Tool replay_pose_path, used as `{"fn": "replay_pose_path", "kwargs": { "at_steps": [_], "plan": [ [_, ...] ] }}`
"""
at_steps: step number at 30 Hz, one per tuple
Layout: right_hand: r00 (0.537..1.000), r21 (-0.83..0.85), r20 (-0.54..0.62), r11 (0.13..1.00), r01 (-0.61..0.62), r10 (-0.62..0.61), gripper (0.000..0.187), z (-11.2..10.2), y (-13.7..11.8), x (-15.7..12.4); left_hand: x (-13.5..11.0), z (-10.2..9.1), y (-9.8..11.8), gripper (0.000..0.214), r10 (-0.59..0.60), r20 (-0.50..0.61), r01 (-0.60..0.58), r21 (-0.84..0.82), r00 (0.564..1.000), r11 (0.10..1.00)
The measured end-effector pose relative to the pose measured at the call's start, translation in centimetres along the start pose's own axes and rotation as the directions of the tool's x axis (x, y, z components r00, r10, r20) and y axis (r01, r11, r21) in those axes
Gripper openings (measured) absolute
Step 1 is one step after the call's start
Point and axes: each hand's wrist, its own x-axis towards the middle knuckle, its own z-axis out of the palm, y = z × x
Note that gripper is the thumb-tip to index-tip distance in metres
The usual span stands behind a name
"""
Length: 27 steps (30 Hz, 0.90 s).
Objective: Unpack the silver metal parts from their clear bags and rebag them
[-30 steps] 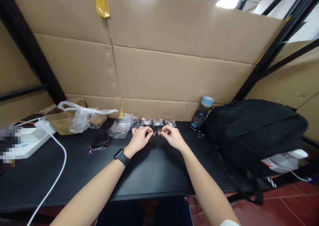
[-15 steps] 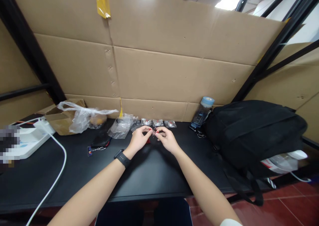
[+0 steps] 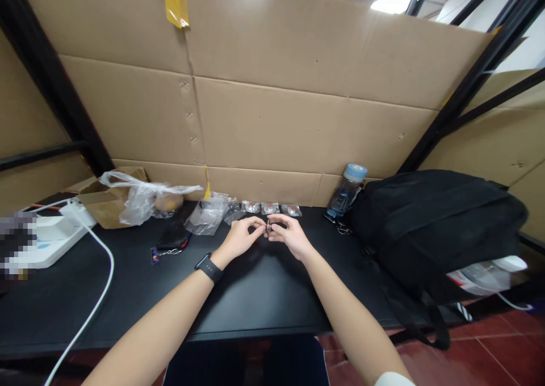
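Between my two hands, a small thin disc (image 3: 268, 227) stands nearly edge-on, and its exact kind is hard to make out. My left hand (image 3: 242, 237) pinches it from the left, a black watch (image 3: 208, 268) on that wrist. From the right, my right hand (image 3: 290, 236) grips the same disc with thumb and fingers. Just behind the hands lie round silvery pieces with red marks in clear bags: a left one (image 3: 251, 206), a middle one (image 3: 269, 208) and a right one (image 3: 292, 210).
Crumpled clear bags (image 3: 207, 214) and a black pouch (image 3: 172, 238) with a keychain lie left. Further left are a carton (image 3: 104, 209) and a white power strip (image 3: 63, 241) with its cable. A blue-capped bottle (image 3: 344, 190) and black backpack (image 3: 438, 227) stand right; cardboard (image 3: 272, 119) walls the back.
The disc has turned and moved slightly to the right and down between my hands. Something red seen under my left fingers before no longer shows. The view has shifted slightly.
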Motion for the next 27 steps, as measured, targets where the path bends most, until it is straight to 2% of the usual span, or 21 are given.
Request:
{"fn": "replay_pose_path", "kwargs": {
  "at_steps": [3,7,11,14,17,19,21,24,27],
  "plan": [
    [1.000,0.007,-0.007,1.000,0.005,-0.005,0.044,-0.3,-0.4,-0.1,0.0,-0.4,0.1,0.023,0.037,0.041,-0.038,0.031,0.998,0.999],
    [0.998,-0.022,-0.014,0.998,0.057,-0.058,0.054,-0.2,-0.5,-0.1,0.2,-1.2,0.0,0.028,0.167,0.079,-0.175,0.104,0.983,0.979],
    [0.998,0.034,-0.033,0.998,0.060,-0.059,0.051,0.2,-0.4,0.0,0.3,-1.4,0.1,0.031,0.211,0.074,-0.221,0.165,0.975,0.961],
    [0.999,0.090,-0.034,0.995,0.045,-0.042,0.047,0.4,-0.4,0.0,0.4,-1.4,-0.3,0.036,0.178,0.054,-0.185,0.177,0.983,0.967],
    [0.998,0.130,-0.053,0.991,0.037,-0.030,0.044,0.3,-0.6,-0.1,0.6,-2.2,-1.8,0.032,0.105,-0.045,-0.087,0.290,0.993,0.953],
    [0.997,0.146,-0.070,0.989,0.041,-0.031,0.043,0.1,-0.9,-0.2,0.7,-3.1,-3.2,0.029,0.058,-0.149,0.013,0.436,0.987,0.900],
    [0.996,0.161,-0.086,0.986,0.048,-0.035,0.041,-0.1,-1.1,-0.2,0.7,-3.8,-4.6,0.026,0.032,-0.204,0.090,0.564,0.978,0.821],
    [0.994,0.171,-0.104,0.983,0.061,-0.044,0.042,-0.4,-1.3,-0.2,0.6,-4.0,-6.0,0.023,0.014,-0.212,0.135,0.667,0.977,0.733],
    [0.992,0.161,-0.110,0.984,0.075,-0.057,0.050,-0.6,-1.2,-0.1,0.6,-3.4,-6.4,0.020,0.001,-0.230,0.170,0.720,0.973,0.673]
  ]
}}
